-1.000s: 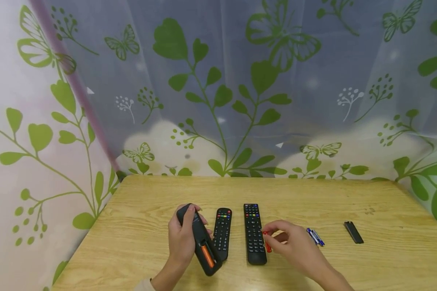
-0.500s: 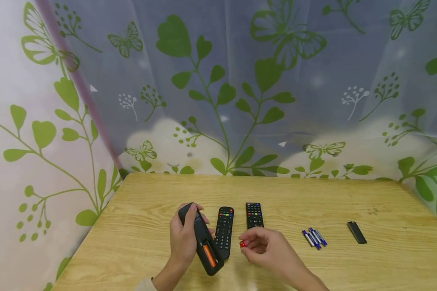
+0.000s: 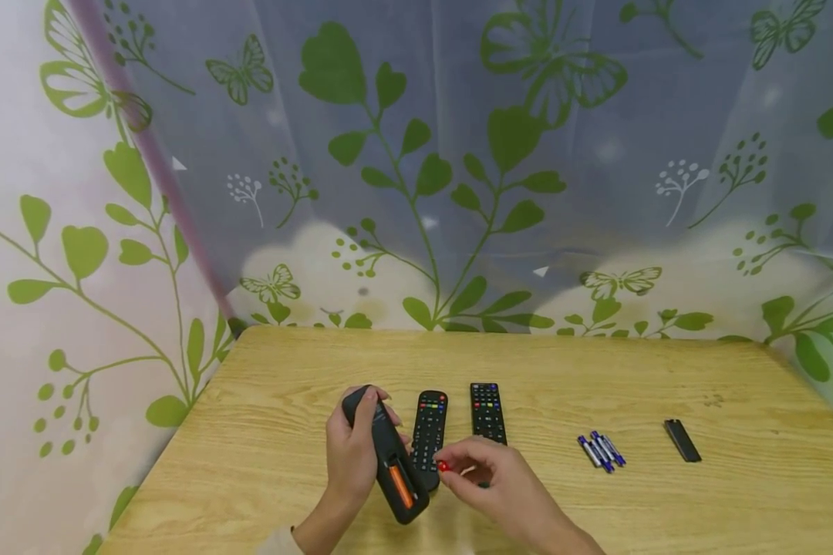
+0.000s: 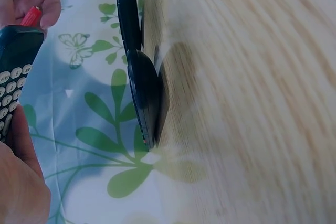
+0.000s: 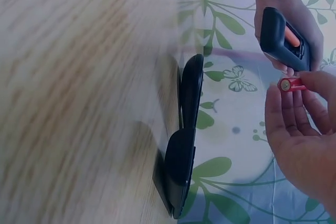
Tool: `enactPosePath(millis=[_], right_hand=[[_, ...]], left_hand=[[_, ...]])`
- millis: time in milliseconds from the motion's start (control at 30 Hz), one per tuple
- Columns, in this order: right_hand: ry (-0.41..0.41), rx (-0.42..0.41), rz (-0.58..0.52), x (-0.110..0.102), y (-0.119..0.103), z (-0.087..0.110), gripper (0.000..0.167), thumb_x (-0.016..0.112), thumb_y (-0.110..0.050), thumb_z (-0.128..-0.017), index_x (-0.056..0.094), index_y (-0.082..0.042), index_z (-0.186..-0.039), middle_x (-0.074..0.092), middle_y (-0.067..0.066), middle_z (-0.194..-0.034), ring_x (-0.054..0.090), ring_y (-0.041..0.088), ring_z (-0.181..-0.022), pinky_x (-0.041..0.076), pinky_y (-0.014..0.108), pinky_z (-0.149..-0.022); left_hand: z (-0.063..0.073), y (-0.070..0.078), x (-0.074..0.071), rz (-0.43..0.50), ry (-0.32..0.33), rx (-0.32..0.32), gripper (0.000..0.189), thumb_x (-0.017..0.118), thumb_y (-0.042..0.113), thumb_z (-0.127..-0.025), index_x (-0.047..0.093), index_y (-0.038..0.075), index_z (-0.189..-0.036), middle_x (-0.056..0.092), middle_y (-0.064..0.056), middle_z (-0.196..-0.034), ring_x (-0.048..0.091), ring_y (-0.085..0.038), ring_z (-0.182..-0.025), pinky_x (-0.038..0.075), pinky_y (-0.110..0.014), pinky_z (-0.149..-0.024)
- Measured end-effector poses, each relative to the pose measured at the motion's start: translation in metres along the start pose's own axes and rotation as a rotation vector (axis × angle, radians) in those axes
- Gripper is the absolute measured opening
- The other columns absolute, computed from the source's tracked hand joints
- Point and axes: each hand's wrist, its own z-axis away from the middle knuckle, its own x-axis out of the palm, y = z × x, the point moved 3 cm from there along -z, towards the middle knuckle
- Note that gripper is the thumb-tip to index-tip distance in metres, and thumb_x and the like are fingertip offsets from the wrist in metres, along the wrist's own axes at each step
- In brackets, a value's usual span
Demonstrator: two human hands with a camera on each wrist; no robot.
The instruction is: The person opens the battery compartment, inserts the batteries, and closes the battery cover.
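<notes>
One held remote (image 3: 387,447), a second remote (image 3: 429,428) and a third remote (image 3: 487,410): three black remotes, the latter two lying on the wooden table (image 3: 319,374). Third remote's lower part mostly hidden behind the right hand (image 3: 507,478); second's lower end overlapped by the held one and fingertips. Left wrist view cuts off the held remote and left hand (image 3: 350,439); right wrist view cuts off the right hand. Slot beside the seated battery too dark to read.

Counts: two hands, one orange battery (image 3: 401,487) in the held remote's open bay, one red battery (image 5: 296,84), one black cover (image 3: 682,440) at right. Blue-and-silver batteries (image 3: 601,451) look like four, packed close, exact count hard to confirm.

Left hand grips the remote, bay up. Right hand pinches the red battery between thumb and fingers, near the held remote but outside the bay; only its red end shows in head view.

Versus 1.0 s ago: right hand and red battery have moved left from the third remote's edge; blue-and-silver batteries, partly covered then, now show fully. Left hand's grip looks unchanged.
</notes>
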Motion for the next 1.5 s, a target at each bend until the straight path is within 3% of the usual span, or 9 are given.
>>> enactPosePath(millis=[267,467,700,900,1033,1133,1367,1433,1500], right_hand=[[-0.016,0.008,-0.027,0.005,0.0,0.001,0.023,0.066,-0.018,-0.091,0.066,-0.007,-0.112,0.062,0.004,-0.103,0.065,0.015,-0.088,0.057,0.025,-0.07],[0.019,0.016,-0.032,0.007,-0.001,0.001,0.02,0.07,-0.02,-0.089,0.067,-0.007,-0.103,0.066,0.0,-0.096,0.064,0.012,-0.082,0.057,0.027,-0.067],[0.03,-0.108,0.079,0.009,-0.008,0.0,0.02,0.062,-0.032,-0.093,0.072,-0.017,-0.102,0.065,-0.008,-0.095,0.058,0.008,-0.07,0.054,0.025,-0.058],[0.037,-0.073,0.039,0.012,-0.014,-0.001,0.016,0.072,-0.031,-0.086,0.069,-0.016,-0.092,0.065,-0.007,-0.09,0.062,0.009,-0.075,0.056,0.026,-0.063],[0.028,-0.075,0.034,0.014,-0.017,-0.002,0.012,0.071,-0.031,-0.086,0.069,-0.019,-0.087,0.065,-0.008,-0.089,0.063,0.009,-0.079,0.057,0.026,-0.064],[0.011,-0.131,0.061,0.015,-0.019,-0.003,0.01,0.068,-0.03,-0.088,0.071,-0.02,-0.089,0.064,-0.008,-0.092,0.063,0.008,-0.082,0.057,0.025,-0.066],[-0.027,-0.384,0.231,0.017,-0.023,-0.001,0.013,0.062,-0.011,-0.093,0.072,-0.011,-0.101,0.062,-0.005,-0.102,0.061,0.01,-0.093,0.054,0.02,-0.073],[-0.038,-0.406,0.272,0.019,-0.026,-0.002,0.015,0.062,-0.008,-0.093,0.07,-0.01,-0.105,0.062,-0.004,-0.104,0.061,0.01,-0.093,0.054,0.019,-0.074],[-0.043,-0.378,0.265,0.02,-0.028,-0.003,0.017,0.062,-0.008,-0.093,0.067,-0.01,-0.11,0.062,-0.001,-0.107,0.062,0.01,-0.094,0.054,0.017,-0.074]], left_hand=[[0.001,0.005,0.002,0.01,0.006,-0.014,0.032,0.04,0.022,-0.104,0.049,-0.008,-0.102,0.057,-0.017,-0.073,0.064,-0.024,-0.051,0.057,-0.046,-0.05],[0.002,0.007,0.002,0.025,0.004,-0.027,0.032,0.042,0.022,-0.104,0.049,-0.009,-0.103,0.057,-0.018,-0.074,0.065,-0.03,-0.053,0.057,-0.045,-0.05],[0.001,0.006,0.003,0.023,0.0,-0.013,0.032,0.042,0.021,-0.104,0.049,-0.01,-0.102,0.056,-0.019,-0.073,0.065,-0.027,-0.052,0.057,-0.045,-0.049],[0.002,0.006,0.003,0.022,0.002,-0.012,0.031,0.041,0.021,-0.104,0.049,-0.01,-0.102,0.057,-0.017,-0.073,0.065,-0.025,-0.051,0.057,-0.046,-0.05],[0.002,0.005,0.003,0.011,-0.001,-0.004,0.031,0.041,0.02,-0.104,0.049,-0.009,-0.102,0.057,-0.017,-0.073,0.064,-0.025,-0.051,0.057,-0.046,-0.05],[0.003,0.005,0.003,0.007,-0.002,0.003,0.031,0.04,0.02,-0.104,0.05,-0.009,-0.101,0.057,-0.017,-0.073,0.064,-0.028,-0.051,0.057,-0.047,-0.05],[0.003,0.003,0.002,0.012,-0.011,-0.004,0.031,0.041,0.02,-0.104,0.05,-0.01,-0.102,0.056,-0.018,-0.073,0.064,-0.032,-0.052,0.057,-0.048,-0.051],[0.003,0.002,0.002,0.006,-0.014,-0.002,0.031,0.041,0.02,-0.104,0.05,-0.01,-0.102,0.056,-0.019,-0.073,0.064,-0.032,-0.053,0.057,-0.049,-0.052],[0.003,0.001,0.002,-0.004,-0.011,0.003,0.032,0.041,0.02,-0.104,0.05,-0.01,-0.102,0.057,-0.019,-0.073,0.064,-0.032,-0.053,0.057,-0.049,-0.053]])
